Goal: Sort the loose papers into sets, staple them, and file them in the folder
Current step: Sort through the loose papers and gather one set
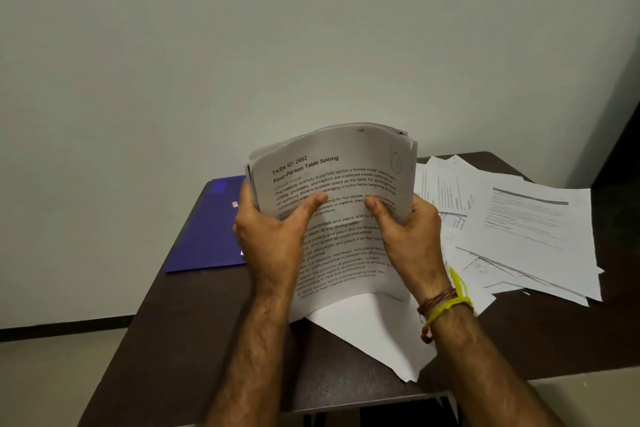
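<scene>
Fingers [313, 204] of our left hand [273, 239] and right hand [408, 232] clamp a thick stack of papers [332, 184] upright above the dark bench [207, 322] (top sheet reads "Four-Person Table Setting"). We see the purple folder [207, 229] lying flat to the left and loose sheets [519, 225] scattered to the right.

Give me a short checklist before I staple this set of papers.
1. Stack of papers held by both hands, left hand and right hand: ok.
2. Edges even: not ok, the sheets bend and fan at the top.
3. All pages belong to one set: cannot tell.
4. Stapler within reach: cannot tell, none visible.
5. Blue folder ready on the table: ok, but closed.
6. Loose papers sorted: not ok.
</scene>
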